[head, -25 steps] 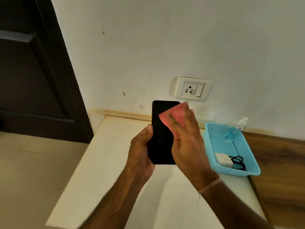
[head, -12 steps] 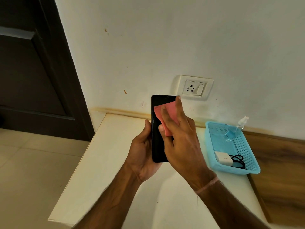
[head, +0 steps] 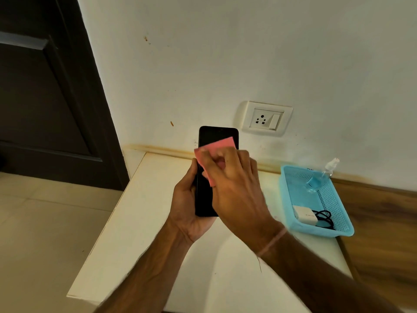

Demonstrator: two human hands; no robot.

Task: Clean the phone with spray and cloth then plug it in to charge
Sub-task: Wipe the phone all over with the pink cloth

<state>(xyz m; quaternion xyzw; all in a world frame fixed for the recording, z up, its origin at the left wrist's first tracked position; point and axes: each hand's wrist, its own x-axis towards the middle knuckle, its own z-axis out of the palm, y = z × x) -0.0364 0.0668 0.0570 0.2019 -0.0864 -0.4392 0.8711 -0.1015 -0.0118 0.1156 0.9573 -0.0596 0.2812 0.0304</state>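
Observation:
A black phone (head: 205, 193) stands upright above the table, screen toward me, gripped from the left and below by my left hand (head: 188, 206). My right hand (head: 234, 188) presses a pink cloth (head: 216, 146) against the screen's upper half and hides the phone's right side. A small spray bottle (head: 320, 177) with blue liquid leans in the far end of a light blue basket (head: 343, 222). A white charger block (head: 305, 215) and its black cable (head: 323, 219) lie in the basket's near end. A white wall socket (head: 266, 118) with a switch sits above and right of the phone.
A cream table (head: 140, 222) runs under my arms, its left edge dropping to a tiled floor (head: 45, 233). A dark door (head: 45, 98) stands at the left. Wood-grain surface (head: 383, 222) lies right of the basket.
My right hand has slid the pink cloth leftward across the screen and curled its fingers. The left hand has kept the phone upright in about the same place.

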